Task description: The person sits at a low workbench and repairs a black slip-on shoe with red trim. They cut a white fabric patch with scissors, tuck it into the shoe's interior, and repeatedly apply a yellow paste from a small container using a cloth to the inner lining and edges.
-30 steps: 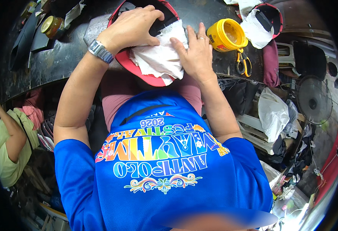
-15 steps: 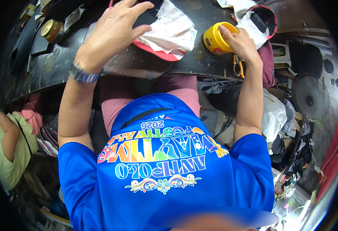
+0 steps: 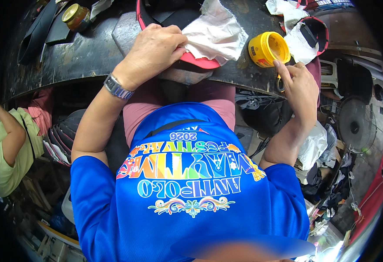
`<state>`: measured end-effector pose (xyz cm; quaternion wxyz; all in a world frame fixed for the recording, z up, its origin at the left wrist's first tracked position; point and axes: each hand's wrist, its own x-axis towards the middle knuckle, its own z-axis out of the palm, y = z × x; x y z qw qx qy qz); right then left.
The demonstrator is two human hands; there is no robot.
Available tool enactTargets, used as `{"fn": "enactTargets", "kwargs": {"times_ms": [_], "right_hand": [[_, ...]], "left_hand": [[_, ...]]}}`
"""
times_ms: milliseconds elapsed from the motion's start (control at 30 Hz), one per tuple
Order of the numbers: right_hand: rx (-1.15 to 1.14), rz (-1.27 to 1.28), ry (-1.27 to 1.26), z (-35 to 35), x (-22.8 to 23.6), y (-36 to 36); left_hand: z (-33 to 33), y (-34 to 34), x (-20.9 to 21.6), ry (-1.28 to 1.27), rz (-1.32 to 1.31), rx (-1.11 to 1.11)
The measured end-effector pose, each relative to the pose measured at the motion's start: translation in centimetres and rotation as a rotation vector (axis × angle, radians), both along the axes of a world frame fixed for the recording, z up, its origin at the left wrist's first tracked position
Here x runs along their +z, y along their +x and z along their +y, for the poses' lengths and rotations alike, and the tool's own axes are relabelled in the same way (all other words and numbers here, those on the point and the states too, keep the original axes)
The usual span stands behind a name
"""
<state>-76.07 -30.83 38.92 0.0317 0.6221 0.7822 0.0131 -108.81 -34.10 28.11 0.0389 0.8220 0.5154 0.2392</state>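
While my left hand [image 3: 154, 50] presses its curled fingers down on the white cloth [image 3: 215, 32] and the red cap brim [image 3: 198, 61] at the near edge of the dark bench [image 3: 82, 56], my right hand [image 3: 298, 85] points its forefinger at the open yellow pot [image 3: 268, 48], gripping nothing. I judge this the dipping step; next, that fingertip needs to reach inside.
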Motion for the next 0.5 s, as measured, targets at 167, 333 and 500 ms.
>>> {"fn": "enactTargets", "kwargs": {"times_ms": [167, 333, 500], "right_hand": [[0.523, 0.872, -0.104, -2.2, -1.8, -5.2], [0.674, 0.887, -0.102, 3.1, -8.7, -11.4], [0.611, 1.020, -0.264, 5.6, -11.0, -11.0]], "left_hand": [[0.5, 0.7, -0.9, -0.003, -0.033, -0.069], [0.0, 0.9, -1.3, 0.019, -0.081, -0.093], [0.0, 1.3, -1.7, 0.043, -0.054, -0.024]]}}
